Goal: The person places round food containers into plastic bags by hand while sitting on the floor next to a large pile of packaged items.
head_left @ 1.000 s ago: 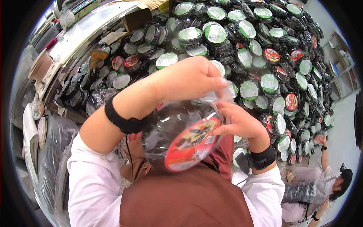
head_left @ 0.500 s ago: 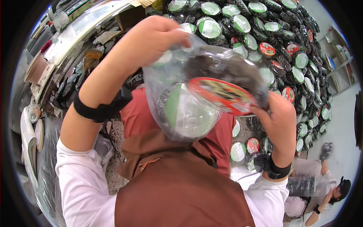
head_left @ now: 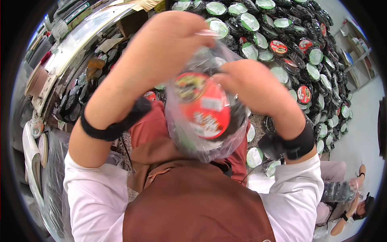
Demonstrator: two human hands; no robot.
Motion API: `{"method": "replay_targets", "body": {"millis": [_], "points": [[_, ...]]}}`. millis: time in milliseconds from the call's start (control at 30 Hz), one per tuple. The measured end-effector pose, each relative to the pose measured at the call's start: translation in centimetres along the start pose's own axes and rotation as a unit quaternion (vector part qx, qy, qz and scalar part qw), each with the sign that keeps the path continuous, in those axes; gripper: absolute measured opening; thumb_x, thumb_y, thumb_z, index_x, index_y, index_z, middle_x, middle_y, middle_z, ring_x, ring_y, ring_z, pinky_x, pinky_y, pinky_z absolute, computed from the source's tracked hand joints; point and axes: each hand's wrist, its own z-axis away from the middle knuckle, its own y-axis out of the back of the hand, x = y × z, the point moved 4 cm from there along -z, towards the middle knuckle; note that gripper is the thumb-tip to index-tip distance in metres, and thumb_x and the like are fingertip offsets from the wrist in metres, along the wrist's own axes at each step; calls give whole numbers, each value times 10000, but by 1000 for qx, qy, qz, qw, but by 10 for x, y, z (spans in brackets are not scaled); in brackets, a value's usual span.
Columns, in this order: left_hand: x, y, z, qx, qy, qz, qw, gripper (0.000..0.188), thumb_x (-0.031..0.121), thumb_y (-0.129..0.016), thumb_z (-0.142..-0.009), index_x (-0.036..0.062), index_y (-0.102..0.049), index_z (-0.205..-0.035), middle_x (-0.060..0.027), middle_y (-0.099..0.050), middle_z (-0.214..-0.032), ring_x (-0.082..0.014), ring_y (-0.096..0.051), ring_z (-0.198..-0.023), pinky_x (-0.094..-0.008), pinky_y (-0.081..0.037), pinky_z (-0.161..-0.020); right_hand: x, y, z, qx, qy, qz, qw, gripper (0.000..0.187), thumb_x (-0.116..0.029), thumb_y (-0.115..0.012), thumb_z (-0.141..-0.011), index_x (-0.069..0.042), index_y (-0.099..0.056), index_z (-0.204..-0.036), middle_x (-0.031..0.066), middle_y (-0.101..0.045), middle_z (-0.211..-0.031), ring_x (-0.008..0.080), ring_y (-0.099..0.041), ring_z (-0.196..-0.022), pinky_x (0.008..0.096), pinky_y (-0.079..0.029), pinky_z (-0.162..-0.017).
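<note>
Over my lap hangs a clear plastic bag (head_left: 231, 147). My left hand (head_left: 177, 38), blurred by motion, is closed on its upper rim. Inside the bag sits a round dark pack with a red printed label (head_left: 203, 107) facing up. Beneath it shows part of a pale green-and-white disc, also in the bag. My right hand (head_left: 254, 86) is at the bag's mouth on the right, fingers curled in against the plastic beside the pack's upper edge. Blur hides the exact hold of its fingertips.
A large heap of dark round packs with green-white and red labels (head_left: 250, 22) rises ahead and to the right. A cluttered workbench (head_left: 74, 48) stands at the left, above plastic sheeting (head_left: 54, 173). Another person (head_left: 346, 209) sits at the lower right, near wall shelves (head_left: 358, 52).
The red-labelled pack has moved from my right hand above the bag's opening down into the bag. My right hand has come left and up to the bag's mouth; the left still grips the rim.
</note>
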Motion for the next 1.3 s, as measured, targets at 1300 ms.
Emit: {"method": "replay_targets", "body": {"millis": [1300], "points": [[-48, 53, 85, 133, 184, 332, 915, 307, 161, -384, -951, -56, -597, -907, 32, -390, -470, -46, -314, -344, -175, -270, -359, 1, 61, 108, 115, -132, 69, 982, 172, 2, -681, -558, -26, -537, -648, 41, -571, -748, 236, -546, -727, 328, -461, -704]]}}
